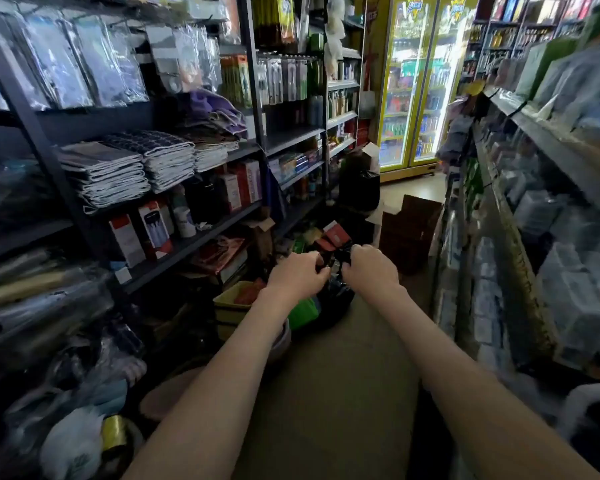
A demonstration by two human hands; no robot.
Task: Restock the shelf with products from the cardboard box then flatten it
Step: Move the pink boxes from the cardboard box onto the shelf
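Shelving lines both sides of a narrow shop aisle, with lit drink fridges (413, 81) at its far end and a bare brownish floor (326, 393) running down the middle. Both forearms reach forward over the floor. The left hand (298, 275) and the right hand (371, 271) sit close together, knuckles up, and each grip is narrow, with the fingers curled and pinching the gathered top of a black plastic bag (336, 296) that hangs between and below them. A green item (303, 313) shows just beside the bag under the left wrist, though what it is cannot be told. The cardboard box (409, 233) stands open on the floor beyond the right hand, near the foot of the right shelf (534, 133) and apart from both hands. Red cartons (333, 237) lie in a heap on the floor just past the fingers. On the left shelf (187, 244) stand upright boxed products, with stacks of folded cloths (136, 168) on the level above. A yellow tray (229, 299) rests low at that shelf's foot, left of the left wrist.
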